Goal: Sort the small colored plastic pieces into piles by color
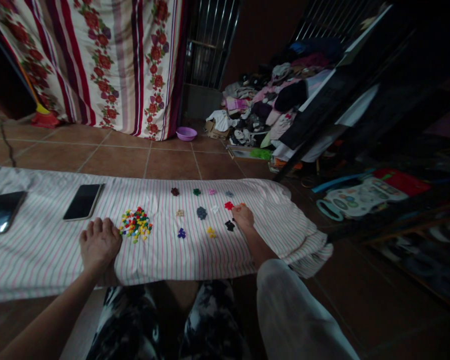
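My left hand [99,242] rests palm down on the striped cloth [60,260], its fingers apart, just left of a mixed heap of small coloured pieces [136,224]. At the right, my right hand [243,216] is closed in a pinch beside a red pile [228,205]; whatever its fingertips hold is too small to make out. Just below that hand lies a black pile [230,226]. Other little piles sorted by colour include white [215,209], dark grey [201,213], yellow [211,232], blue [181,233], beige [180,213], brown [175,191], green [197,192] and pink [212,191].
Two phones, one dark [83,202] and one at the edge [3,214], lie on the cloth's left side. Beyond are a floral curtain [123,65], a purple basin [186,133] and heaped clothes [266,100]. A toy walker [356,200] stands at the right.
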